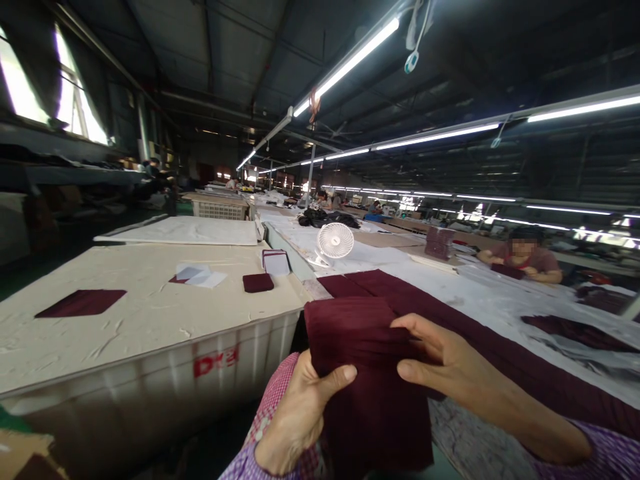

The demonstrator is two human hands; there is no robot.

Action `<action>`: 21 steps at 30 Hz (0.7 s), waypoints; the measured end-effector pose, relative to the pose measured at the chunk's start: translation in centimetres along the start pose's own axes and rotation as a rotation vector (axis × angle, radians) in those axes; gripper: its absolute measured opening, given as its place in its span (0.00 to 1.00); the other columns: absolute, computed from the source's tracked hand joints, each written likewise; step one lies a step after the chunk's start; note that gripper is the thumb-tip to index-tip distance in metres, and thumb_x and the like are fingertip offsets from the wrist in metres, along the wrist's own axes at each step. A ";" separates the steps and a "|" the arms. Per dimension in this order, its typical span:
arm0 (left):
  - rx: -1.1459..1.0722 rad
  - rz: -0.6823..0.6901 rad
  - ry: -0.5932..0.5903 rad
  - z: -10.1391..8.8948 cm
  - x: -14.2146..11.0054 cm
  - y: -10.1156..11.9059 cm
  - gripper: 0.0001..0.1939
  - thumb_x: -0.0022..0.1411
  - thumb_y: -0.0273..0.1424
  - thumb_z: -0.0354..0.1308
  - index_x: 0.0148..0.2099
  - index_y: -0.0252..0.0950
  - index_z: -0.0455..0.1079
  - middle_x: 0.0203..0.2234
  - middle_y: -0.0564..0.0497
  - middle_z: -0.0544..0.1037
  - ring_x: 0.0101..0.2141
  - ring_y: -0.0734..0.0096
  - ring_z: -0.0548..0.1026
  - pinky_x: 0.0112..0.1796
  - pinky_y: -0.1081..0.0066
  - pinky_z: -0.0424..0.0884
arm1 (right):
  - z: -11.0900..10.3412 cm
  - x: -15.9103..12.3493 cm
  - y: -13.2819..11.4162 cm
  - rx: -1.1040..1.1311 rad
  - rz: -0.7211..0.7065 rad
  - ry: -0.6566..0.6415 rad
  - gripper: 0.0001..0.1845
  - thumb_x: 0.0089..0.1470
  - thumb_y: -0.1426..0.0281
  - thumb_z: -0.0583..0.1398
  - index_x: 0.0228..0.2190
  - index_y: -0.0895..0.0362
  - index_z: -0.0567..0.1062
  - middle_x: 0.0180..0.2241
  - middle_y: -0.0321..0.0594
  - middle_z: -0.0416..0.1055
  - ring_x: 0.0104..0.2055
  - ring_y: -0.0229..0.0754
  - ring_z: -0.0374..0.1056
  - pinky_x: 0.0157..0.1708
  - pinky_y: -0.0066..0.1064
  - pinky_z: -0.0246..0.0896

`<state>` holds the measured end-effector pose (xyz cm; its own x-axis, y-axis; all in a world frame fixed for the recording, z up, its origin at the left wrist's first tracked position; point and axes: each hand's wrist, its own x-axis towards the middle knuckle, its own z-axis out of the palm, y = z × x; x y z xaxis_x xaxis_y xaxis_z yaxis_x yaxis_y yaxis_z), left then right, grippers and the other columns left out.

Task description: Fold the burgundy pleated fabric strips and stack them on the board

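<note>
The maroon cloth (375, 407) is held at the near side of the counter (480, 303) by the left hand (310, 397), its grip closed, thumb on top. The right edge is touched by the right hand (443, 357); its closure cannot be told. Wrinkles should be smoothed gently.

Left hand (311, 397) partly hidden behind maroon cloth (377, 420) (cardboard (23, 452) at lower left cut off).
</note>
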<state>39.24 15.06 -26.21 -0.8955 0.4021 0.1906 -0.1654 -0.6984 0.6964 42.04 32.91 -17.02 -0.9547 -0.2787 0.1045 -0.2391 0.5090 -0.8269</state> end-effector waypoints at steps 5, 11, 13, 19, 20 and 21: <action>-0.072 0.037 0.116 -0.1 0.4 -0.2 0.06 0.49 0.24 0.65 0.33 0.31 0.76 0.29 0.47 0.82 0.30 0.67 0.78 0.41 0.65 0.72 | 0.4 0.1 1.0 -0.277 -0.066 0.115 0.13 0.47 0.60 0.64 0.33 0.56 0.75 0.53 0.43 0.62 0.48 0.50 0.66 0.41 0.35 0.69; -0.146 0.096 0.220 -0.5 0.9 -0.4 0.08 0.48 0.24 0.66 0.34 0.31 0.75 0.28 0.48 0.81 0.26 0.71 0.77 0.34 0.70 0.74 | 1.5 0.4 2.4 -0.685 -0.343 0.213 0.07 0.52 0.66 0.62 0.33 0.55 0.76 0.52 0.46 0.63 0.52 0.51 0.63 0.50 0.43 0.64; -0.150 0.118 0.223 -0.4 1.0 -0.4 0.07 0.49 0.24 0.65 0.34 0.31 0.74 0.27 0.49 0.81 0.26 0.71 0.77 0.33 0.71 0.74 | 1.9 0.3 2.6 -0.857 -0.514 0.366 0.06 0.53 0.67 0.61 0.31 0.58 0.76 0.57 0.52 0.58 0.56 0.56 0.59 0.51 0.49 0.60; -0.282 0.153 0.153 0.0 1.1 -1.0 0.11 0.49 0.20 0.64 0.37 0.34 0.73 0.28 0.51 0.80 0.32 0.69 0.78 0.37 0.70 0.73 | 2.6 -0.4 2.9 -1.120 -0.933 0.563 0.17 0.54 0.81 0.57 0.43 0.54 0.75 0.48 0.43 0.72 0.54 0.48 0.61 0.52 0.42 0.54; -0.306 0.148 0.145 0.0 1.1 -1.2 0.12 0.49 0.20 0.64 0.38 0.35 0.73 0.28 0.51 0.81 0.33 0.68 0.78 0.38 0.69 0.73 | 2.6 -0.4 2.9 -1.108 -0.969 0.519 0.18 0.54 0.82 0.56 0.44 0.56 0.74 0.46 0.43 0.73 0.52 0.46 0.63 0.51 0.40 0.56; -0.325 0.135 0.145 0.0 1.2 -1.4 0.13 0.49 0.20 0.64 0.38 0.35 0.73 0.28 0.51 0.81 0.34 0.68 0.78 0.39 0.68 0.73 | 2.6 -0.3 3.0 -1.082 -0.985 0.461 0.17 0.54 0.82 0.55 0.44 0.58 0.73 0.45 0.44 0.74 0.50 0.45 0.65 0.50 0.37 0.59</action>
<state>38.43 16.48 -26.92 -0.9634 0.2219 0.1502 -0.1431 -0.9001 0.4115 42.09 32.37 -21.00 -0.2658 -0.6852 0.6782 -0.6051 0.6662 0.4360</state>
